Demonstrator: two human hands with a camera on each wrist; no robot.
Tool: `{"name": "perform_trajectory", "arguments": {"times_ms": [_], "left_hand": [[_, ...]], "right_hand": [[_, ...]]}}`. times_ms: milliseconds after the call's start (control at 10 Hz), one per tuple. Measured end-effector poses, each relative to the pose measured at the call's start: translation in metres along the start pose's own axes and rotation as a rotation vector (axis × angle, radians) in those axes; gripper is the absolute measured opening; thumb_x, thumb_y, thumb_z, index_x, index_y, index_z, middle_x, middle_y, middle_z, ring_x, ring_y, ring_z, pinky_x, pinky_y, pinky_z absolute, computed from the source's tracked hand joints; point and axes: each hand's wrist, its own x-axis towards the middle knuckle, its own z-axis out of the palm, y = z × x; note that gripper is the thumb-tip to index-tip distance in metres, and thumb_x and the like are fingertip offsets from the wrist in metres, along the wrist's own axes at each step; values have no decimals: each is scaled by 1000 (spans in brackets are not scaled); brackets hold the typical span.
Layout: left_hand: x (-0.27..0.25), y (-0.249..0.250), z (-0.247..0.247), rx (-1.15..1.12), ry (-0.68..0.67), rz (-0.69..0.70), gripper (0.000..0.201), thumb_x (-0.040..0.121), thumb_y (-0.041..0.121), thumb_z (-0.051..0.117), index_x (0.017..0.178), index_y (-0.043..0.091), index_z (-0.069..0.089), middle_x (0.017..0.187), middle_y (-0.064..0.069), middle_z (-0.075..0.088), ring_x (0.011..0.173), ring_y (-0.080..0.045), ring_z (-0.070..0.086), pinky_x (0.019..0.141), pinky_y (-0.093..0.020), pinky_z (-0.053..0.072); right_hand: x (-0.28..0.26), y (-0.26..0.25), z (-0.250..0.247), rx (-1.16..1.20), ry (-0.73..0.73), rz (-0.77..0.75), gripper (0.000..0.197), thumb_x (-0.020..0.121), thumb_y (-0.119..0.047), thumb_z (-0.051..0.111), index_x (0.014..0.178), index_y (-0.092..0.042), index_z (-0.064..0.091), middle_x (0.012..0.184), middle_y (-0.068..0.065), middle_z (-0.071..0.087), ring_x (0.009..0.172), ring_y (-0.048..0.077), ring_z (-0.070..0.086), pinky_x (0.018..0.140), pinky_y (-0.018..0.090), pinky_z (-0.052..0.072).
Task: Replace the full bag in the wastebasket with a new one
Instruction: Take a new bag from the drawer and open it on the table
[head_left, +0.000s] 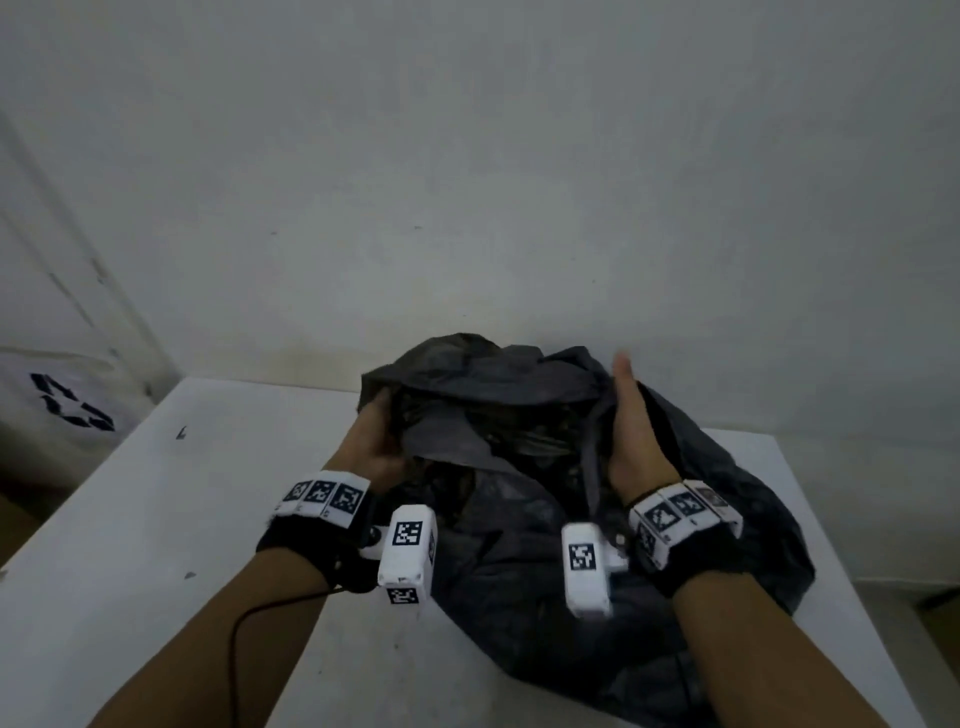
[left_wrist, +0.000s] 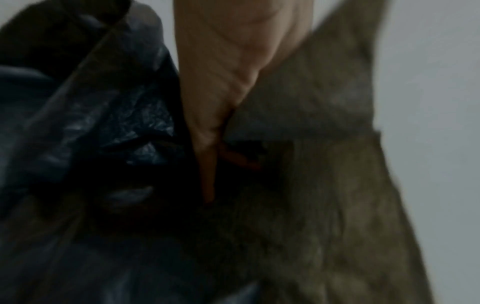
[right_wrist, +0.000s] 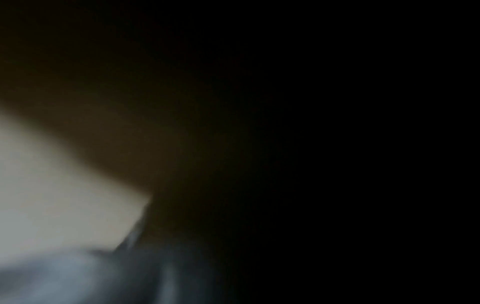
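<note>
Two hands on bag (head_left: 597, 519), centre frame on counter (head_left: 156, 519) | left hand (head_left: 379, 441) grip pinches rim | right hand (head_left: 636, 441) flat against rim, fingers hidden, grip unclear | risk: thin film tears or mouth slips, spilling.

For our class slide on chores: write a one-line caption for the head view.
Both hands, left and right, grip the open rim of a full black bag lying on a white table.
</note>
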Motion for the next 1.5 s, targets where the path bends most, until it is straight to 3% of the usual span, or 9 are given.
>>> {"name": "perform_trajectory", "arguments": {"times_ms": [300, 600, 800, 900, 1000, 1200, 1300, 1400, 1500], "left_hand": [[10, -8, 2, -27, 53, 64, 34, 96, 32, 51, 110, 7, 68, 110, -15, 70, 86, -27, 71, 66, -34, 61], [2, -4, -17, 286, 64, 7, 93, 77, 77, 20, 141, 14, 44, 143, -13, 48, 124, -27, 53, 101, -34, 43], [5, -5, -45, 191, 106, -101, 71, 87, 71, 21, 113, 21, 64, 107, -10, 72, 93, -26, 70, 72, -35, 58], [6, -5, -48, 151, 126, -81, 72, 88, 71, 21, 120, 19, 59, 119, -11, 66, 104, -30, 61, 89, -44, 46], [8, -2, -42, 155, 174, -33, 64, 92, 65, 18, 109, 21, 61, 105, -5, 72, 95, -24, 61, 84, -39, 48], [9, -3, 8, 429, 161, -1, 73, 87, 72, 25, 106, 14, 65, 101, -8, 69, 89, -24, 63, 80, -37, 52], [14, -11, 32, 684, 243, 91, 83, 83, 75, 33, 116, 5, 62, 109, -13, 65, 93, -27, 62, 81, -35, 53], [16, -20, 52, 757, 142, 116, 82, 81, 76, 34, 111, 6, 66, 105, -11, 69, 91, -26, 66, 77, -35, 56], [17, -16, 49, 757, 142, 70, 87, 81, 79, 26, 105, 7, 68, 107, -12, 69, 95, -27, 64, 85, -36, 53]], "right_hand": [[2, 23, -25, -1278, 9, -54, 86, 54, -89, 58, 85, -9, 64, 85, 8, 67, 86, 30, 68, 70, 31, 47], [13, -11, -25, 80, 282, 159, 80, 78, -79, 43, 116, -12, 67, 108, 17, 71, 101, 31, 66, 81, 44, 52], [-8, -7, -34, 2, 436, -26, 109, 69, -78, 33, 149, -3, 29, 152, 20, 36, 139, 35, 37, 94, 38, 38], [-9, -5, -43, 100, 392, 69, 87, 84, -74, 32, 140, -8, 46, 143, 16, 50, 133, 32, 46, 104, 39, 41], [-8, 0, -42, -149, 389, 89, 82, 84, -76, 40, 125, -7, 56, 125, 16, 63, 110, 31, 59, 87, 33, 46], [-15, 13, -32, -1302, 555, -757, 63, 89, -59, 50, 142, -27, 38, 150, 8, 34, 139, 28, 33, 110, 48, 32], [-24, 10, -1, -1523, 161, -823, 91, 81, -73, 48, 152, -39, 4, 162, -2, 12, 148, 18, 16, 117, 42, 20], [-13, 11, 12, -1799, 115, -653, 85, 89, -64, 45, 154, -28, 3, 148, 7, 43, 135, 26, 42, 114, 46, 28], [2, 2, -3, -1553, 238, -458, 48, 100, -46, 37, 118, -8, 59, 108, 17, 69, 103, 35, 62, 95, 42, 44]]}}
